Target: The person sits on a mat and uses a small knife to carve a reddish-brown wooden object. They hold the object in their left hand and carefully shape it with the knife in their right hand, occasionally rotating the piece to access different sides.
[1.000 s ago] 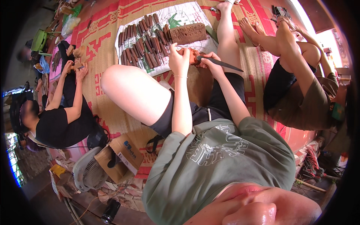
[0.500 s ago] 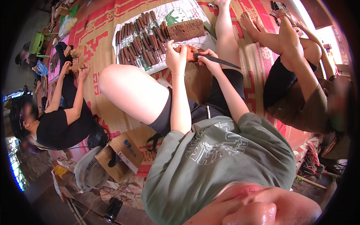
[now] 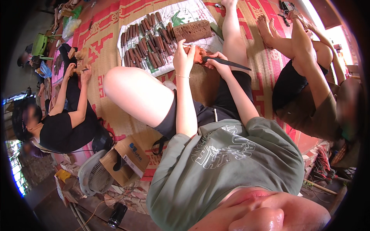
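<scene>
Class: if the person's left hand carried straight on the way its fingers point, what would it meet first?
Probably the brown ridged block on the white sheet; the left hand, holding the orange piece, points up-picture toward it, though depth is unclear.

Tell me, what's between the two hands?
In the head view, a small orange-brown clay piece sits between the left hand and right hand, which holds a dark knife.

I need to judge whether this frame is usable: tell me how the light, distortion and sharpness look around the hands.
Head view: fisheye bends the woven mat edges toward a dark round rim; daylight blows out the upper right corner; the left hand and right hand on the orange-brown piece and dark blade are evenly lit and fairly sharp; the chin at the lower edge is soft and out of focus.
</scene>
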`<state>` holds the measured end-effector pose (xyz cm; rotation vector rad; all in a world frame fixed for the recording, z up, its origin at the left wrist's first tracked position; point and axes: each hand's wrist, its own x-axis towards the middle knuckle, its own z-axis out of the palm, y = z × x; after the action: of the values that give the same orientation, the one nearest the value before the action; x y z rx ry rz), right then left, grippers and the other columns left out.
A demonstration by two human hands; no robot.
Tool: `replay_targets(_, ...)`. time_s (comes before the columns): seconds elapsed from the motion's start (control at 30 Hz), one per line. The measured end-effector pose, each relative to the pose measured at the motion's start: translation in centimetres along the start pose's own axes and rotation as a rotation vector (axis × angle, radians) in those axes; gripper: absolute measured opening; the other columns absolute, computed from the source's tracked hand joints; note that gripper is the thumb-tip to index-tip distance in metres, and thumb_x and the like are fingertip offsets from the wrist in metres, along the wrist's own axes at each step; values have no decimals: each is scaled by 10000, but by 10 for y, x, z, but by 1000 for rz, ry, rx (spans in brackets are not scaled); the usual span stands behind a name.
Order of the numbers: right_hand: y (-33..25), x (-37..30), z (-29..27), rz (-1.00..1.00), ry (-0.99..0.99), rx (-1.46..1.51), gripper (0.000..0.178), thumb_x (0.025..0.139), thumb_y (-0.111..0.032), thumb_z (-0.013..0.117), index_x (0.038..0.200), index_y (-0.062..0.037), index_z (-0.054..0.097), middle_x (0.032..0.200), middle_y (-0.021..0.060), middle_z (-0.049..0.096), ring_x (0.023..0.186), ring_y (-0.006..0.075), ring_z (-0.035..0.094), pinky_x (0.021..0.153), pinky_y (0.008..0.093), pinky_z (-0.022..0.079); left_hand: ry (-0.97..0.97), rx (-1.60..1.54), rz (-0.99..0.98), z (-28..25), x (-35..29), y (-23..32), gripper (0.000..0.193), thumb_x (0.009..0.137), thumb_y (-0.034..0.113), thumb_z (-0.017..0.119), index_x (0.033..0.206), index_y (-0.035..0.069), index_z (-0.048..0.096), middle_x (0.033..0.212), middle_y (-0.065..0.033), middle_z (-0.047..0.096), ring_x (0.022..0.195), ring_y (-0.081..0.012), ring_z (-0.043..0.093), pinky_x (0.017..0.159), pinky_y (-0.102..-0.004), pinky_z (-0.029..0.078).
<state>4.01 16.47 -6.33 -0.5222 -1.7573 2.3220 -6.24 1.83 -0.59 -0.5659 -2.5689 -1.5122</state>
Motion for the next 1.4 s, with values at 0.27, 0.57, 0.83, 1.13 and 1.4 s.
replay_targets(0.27, 0, 1, -7, -23, 40, 203, 145, 835, -53, 636, 915, -66, 516, 736, 35, 600, 567, 87, 549, 540, 201, 431, -48, 223, 91, -5, -8, 14, 493, 615, 207, 777, 1031, 113, 530, 984, -91, 528, 849, -311, 601, 695, -410, 509)
replay_targets(0.57, 3, 2, -7, -46, 31, 156, 133, 812, -49, 651, 868, -45, 530, 737, 53, 614, 584, 77, 558, 521, 205, 425, -82, 261, -22, -13, -7, 19, 560, 545, 145, 822, 1026, 112, 538, 1033, -88, 547, 953, -307, 573, 784, -402, 491)
replay_targets(0.83, -3, 0, -3, -22, 47, 149, 141, 800, -64, 662, 862, -43, 537, 709, 43, 612, 573, 68, 568, 511, 200, 438, -115, 182, 79, -18, -5, 8, 645, 504, 57, 820, 1083, 94, 539, 1086, -108, 567, 1007, -310, 564, 860, -379, 469)
replay_targets(1.13, 6, 4, -10, -51, 47, 201, 118, 809, -40, 643, 856, -45, 535, 708, 28, 605, 578, 60, 568, 522, 194, 450, -175, 195, 106, -19, -5, 6, 704, 536, 16, 798, 1174, 95, 513, 1126, -121, 559, 1039, -302, 559, 890, -372, 462)
replay_targets(1.4, 4, 4, -9, -40, 53, 204, 136, 818, -16, 638, 879, -54, 523, 716, 35, 597, 555, 81, 551, 529, 196, 425, -197, 272, 98, -20, -5, 8, 711, 532, 68, 814, 1176, 105, 515, 1097, -113, 556, 1017, -300, 567, 866, -378, 476)
